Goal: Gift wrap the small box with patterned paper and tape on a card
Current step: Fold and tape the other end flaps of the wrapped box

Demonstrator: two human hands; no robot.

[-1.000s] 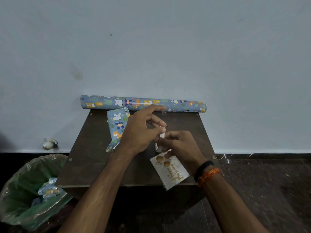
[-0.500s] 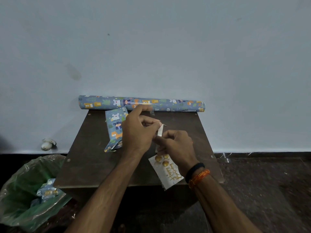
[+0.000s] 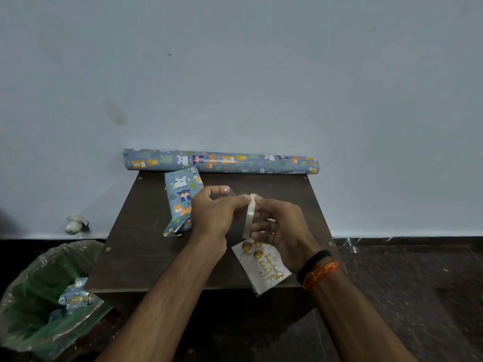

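Note:
The small box (image 3: pixel 180 199), wrapped in blue animal-print paper, lies on the dark table (image 3: pixel 146 231) left of my hands. My right hand (image 3: pixel 282 228) grips a roll of clear tape (image 3: pixel 248 218), seen edge-on above the table. My left hand (image 3: pixel 217 212) pinches the free end of the tape at the roll's top, and a clear piece of tape hangs from its raised forefinger. A white "Happy Birthday" card (image 3: pixel 264 265) with gold balloons lies on the table's front edge, under my right hand.
The roll of the same patterned paper (image 3: pixel 222 161) lies along the table's back edge against the wall. A bin lined with a green bag (image 3: pixel 39 296), holding paper scraps, stands on the floor at the left. A small white object (image 3: pixel 74 224) sits by the skirting.
My left hand's forefinger has come down from its stretched-out reach and its fingers have closed on the tape end. Both hands stay together over the card.

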